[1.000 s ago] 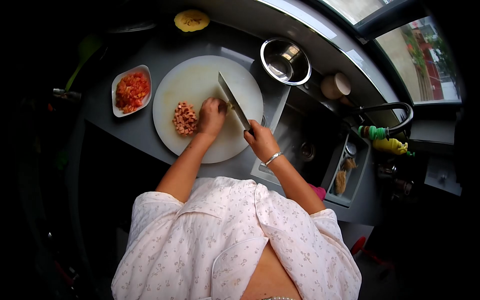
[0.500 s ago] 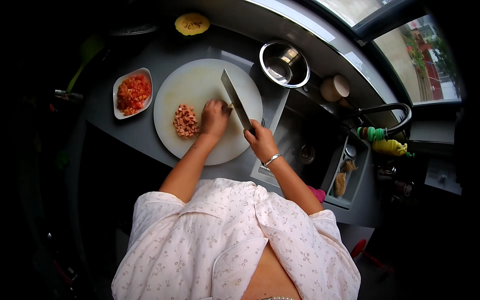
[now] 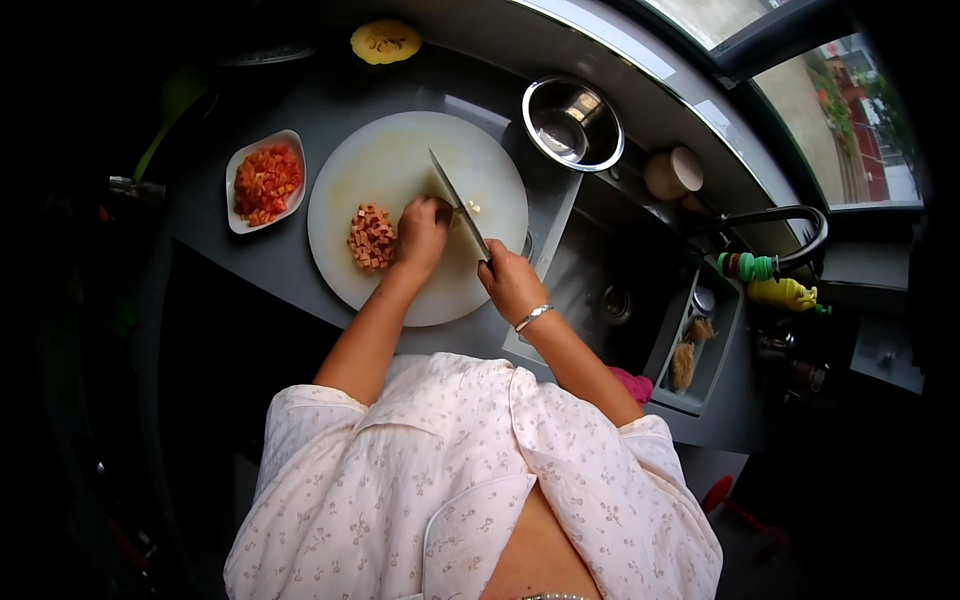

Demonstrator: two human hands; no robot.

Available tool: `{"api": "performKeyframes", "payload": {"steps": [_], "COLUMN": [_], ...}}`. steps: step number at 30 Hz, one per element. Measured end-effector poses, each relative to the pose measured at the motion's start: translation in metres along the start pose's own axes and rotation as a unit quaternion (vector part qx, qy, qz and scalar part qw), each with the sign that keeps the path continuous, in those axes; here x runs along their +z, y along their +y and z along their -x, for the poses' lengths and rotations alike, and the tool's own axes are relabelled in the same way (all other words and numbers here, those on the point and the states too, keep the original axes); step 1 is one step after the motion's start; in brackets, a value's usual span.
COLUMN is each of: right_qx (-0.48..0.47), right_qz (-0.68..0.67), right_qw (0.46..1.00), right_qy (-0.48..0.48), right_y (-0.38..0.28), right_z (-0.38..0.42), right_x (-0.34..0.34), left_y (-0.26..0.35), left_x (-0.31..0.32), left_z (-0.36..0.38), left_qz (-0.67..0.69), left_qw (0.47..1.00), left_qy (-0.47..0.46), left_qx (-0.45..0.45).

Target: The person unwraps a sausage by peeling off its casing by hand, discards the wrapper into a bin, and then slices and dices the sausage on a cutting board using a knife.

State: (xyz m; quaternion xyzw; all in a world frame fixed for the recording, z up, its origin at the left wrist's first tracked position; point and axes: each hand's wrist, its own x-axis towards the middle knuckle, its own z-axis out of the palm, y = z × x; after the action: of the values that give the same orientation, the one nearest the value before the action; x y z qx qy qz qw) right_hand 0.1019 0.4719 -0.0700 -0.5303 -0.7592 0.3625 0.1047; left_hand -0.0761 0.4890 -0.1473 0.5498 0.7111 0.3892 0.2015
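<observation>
A cleaver (image 3: 458,204) is grasped by its handle in the right hand (image 3: 508,281), the fist closed around it at the near end of the blade. The blade is set edge-down on the round white cutting board (image 3: 400,150), running away from the grip toward the far side of the board. The left hand (image 3: 423,232) is curled, knuckles up, just beside the flat of the blade, pressing on something small and pale; what is pinned under it cannot be made out, though a few pale bits (image 3: 472,208) lie on the opposite side of the blade.

The chief hazard is judged to be the closeness of the left fingers to the cutting edge: if the fingertips are not kept tucked, they could be nicked. The piece being held is small, so it may roll or slip and pull the blade off line. A pile of diced pinkish cubes (image 3: 371,238) lies just beyond the left hand, away from the knife, and could be scattered by a sideways shift. The board overhangs the sink (image 3: 600,290) on the grip's side, so it may rock under pressure.
</observation>
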Motion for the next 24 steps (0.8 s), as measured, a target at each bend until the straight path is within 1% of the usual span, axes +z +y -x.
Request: {"api": "performKeyframes", "payload": {"steps": [2, 4, 5, 7, 9, 13, 15, 20, 21, 22, 24], "right_qx": [-0.003, -0.031, -0.032, -0.020, -0.008, -0.015, -0.001, -0.013, -0.011, -0.012, -0.025], "right_qz": [0.004, -0.065, -0.095, -0.102, -0.130, -0.117, -0.101, -0.050, -0.034, -0.035, -0.109], "right_qw": [1.000, 0.997, 0.995, 0.994, 0.991, 0.993, 0.995, 0.999, 0.999, 0.999, 0.993], "right_qy": [-0.001, 0.030, 0.031, 0.031, 0.035, 0.031, 0.006, 0.005, 0.006, 0.007, 0.036], "right_y": [0.003, 0.011, 0.017, 0.013, 0.012, 0.009, 0.006, 0.009, 0.008, 0.010, 0.012], "right_z": [-0.007, -0.013, -0.015, -0.011, -0.007, -0.005, -0.005, -0.014, -0.016, -0.018, -0.022], "right_x": [0.005, 0.008, 0.006, -0.002, -0.004, -0.006, -0.006, 0.004, 0.005, 0.007, 0.009], "left_y": [0.001, -0.001, -0.003, -0.003, -0.004, -0.003, -0.003, -0.003, -0.004, -0.005, -0.004], "left_x": [0.000, 0.000, 0.000, 0.001, 0.004, 0.005, 0.004, 0.005, 0.004, 0.004, 0.001], "left_z": [-0.002, -0.001, -0.001, -0.002, -0.002, 0.000, -0.001, -0.002, -0.002, -0.002, -0.003], "left_qz": [-0.006, 0.030, 0.030, 0.009, 0.017, 0.038, 0.035, 0.027, 0.013, -0.001, 0.005], "left_qw": [1.000, 0.999, 0.999, 1.000, 1.000, 0.999, 0.999, 0.999, 1.000, 1.000, 1.000], "left_qy": [-0.001, 0.010, 0.010, 0.010, 0.014, 0.006, 0.005, 0.002, 0.006, 0.011, 0.011], "left_qx": [-0.007, 0.002, 0.003, 0.010, 0.005, -0.020, -0.016, -0.022, -0.010, 0.002, 0.014]}}
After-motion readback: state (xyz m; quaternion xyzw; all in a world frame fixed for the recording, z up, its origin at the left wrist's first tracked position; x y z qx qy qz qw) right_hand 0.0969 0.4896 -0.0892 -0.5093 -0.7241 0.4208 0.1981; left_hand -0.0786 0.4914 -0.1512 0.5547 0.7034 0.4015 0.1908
